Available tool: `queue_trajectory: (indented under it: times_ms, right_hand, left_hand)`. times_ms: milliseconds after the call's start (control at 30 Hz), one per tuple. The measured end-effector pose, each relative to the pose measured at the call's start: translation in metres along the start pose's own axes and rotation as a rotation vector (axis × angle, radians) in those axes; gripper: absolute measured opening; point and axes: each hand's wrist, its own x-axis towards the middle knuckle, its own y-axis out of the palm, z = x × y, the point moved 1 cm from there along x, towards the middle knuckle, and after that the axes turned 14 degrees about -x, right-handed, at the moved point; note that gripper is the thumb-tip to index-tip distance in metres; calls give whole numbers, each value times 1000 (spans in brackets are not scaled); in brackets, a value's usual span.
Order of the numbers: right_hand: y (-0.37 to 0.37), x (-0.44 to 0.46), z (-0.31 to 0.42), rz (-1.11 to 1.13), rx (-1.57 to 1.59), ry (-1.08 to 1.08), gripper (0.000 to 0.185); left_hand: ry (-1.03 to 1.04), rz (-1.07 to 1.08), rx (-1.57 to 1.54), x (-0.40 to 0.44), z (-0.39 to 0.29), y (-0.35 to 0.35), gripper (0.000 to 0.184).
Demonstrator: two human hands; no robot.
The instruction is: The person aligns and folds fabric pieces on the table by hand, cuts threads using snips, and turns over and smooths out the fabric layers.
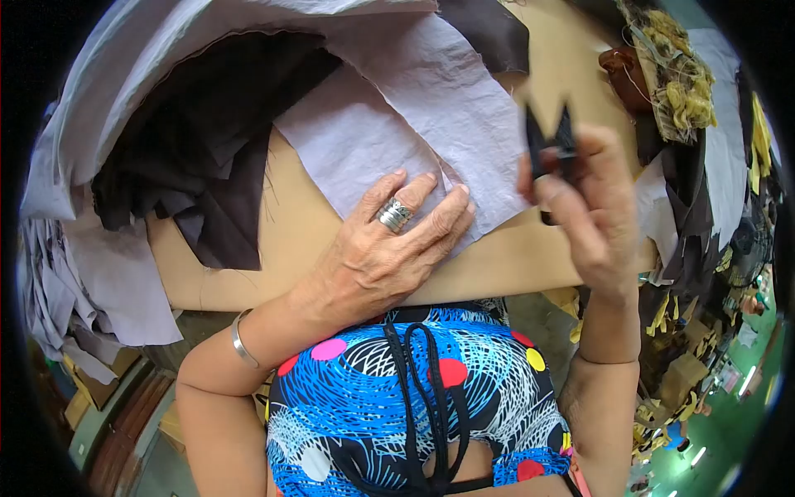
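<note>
Cloth point(431, 79): lying near the front edge of the surface point(497, 265), being pressed by a spread left hand point(385, 244); gripping open snips point(566, 142) in right hand point(598, 219).

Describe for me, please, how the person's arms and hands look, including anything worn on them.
The left hand wears stacked silvery rings on one finger, and a smooth silvery bangle circles that forearm. No jewellery shows on the slightly blurred right hand. Neither hand is gloved, and no sleeves cover the forearms.

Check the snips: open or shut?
Open: the snips in the right hand show two pointed tips with a gap between.
</note>
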Motion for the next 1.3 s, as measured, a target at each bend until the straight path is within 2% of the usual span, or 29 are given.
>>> queue_trajectory:
  times_ms: [67,200,300,400,600,1000,1300]
  right_hand:
    - [10,1,-5,125,-20,40,38]
    - [11,3,-10,109,-505,-100,44]
    - [9,-4,-14,66,-759,-200,39]
    - [12,-5,-7,52,-885,-220,31]
    - [33,10,0,-10,-1001,-268,19]
    - [46,44,13,25,-1056,-395,15]
    - [44,38,11,-1,-972,-369,17]
  left_hand:
    - [-7,16,-13,0,-1,0,45]
    - [-14,24,-9,3,-4,6,44]
    - [-12,23,-6,1,-5,7,45]
    - [-24,13,-15,2,-5,6,45]
    - [-18,-21,14,2,-6,8,43]
    - [53,-15,-38,0,-3,9,40]
    - [81,-16,-39,2,-4,10,40]
